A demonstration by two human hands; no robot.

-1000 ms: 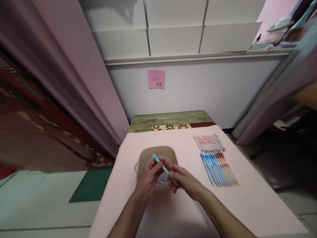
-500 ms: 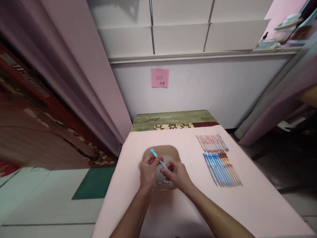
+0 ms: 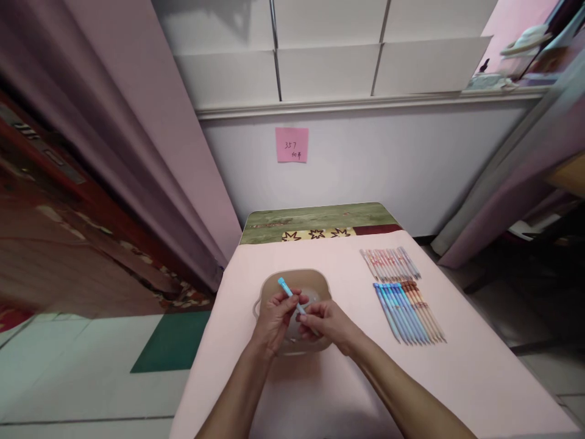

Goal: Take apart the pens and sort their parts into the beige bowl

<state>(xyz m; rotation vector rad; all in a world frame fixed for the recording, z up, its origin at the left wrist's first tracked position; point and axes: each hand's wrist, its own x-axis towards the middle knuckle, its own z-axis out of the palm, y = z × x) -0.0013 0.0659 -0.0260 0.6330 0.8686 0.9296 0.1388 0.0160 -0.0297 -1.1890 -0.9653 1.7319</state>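
Note:
A light-blue pen (image 3: 285, 286) with a brighter blue top slants between my two hands, its lower end to the right. My left hand (image 3: 276, 314) pinches it around the middle. Lower down the barrel, my right hand (image 3: 326, 323) closes on the same pen. Both hands are above a beige basin (image 3: 269, 281) with a side handle, partly hidden by them. A few small pale pieces (image 3: 292, 339) lie inside it, too small to name.
On the pink-covered table (image 3: 347, 378), a row of blue and brown pens (image 3: 409, 314) lies to the right. Behind it is a row of pinkish pens (image 3: 390, 264). A pink note (image 3: 291, 145) is stuck to the wall beyond the table.
The right hand shifts along the pen's lower part while the left keeps its pinch. The pen stays slanted over the basin. The view swings slightly.

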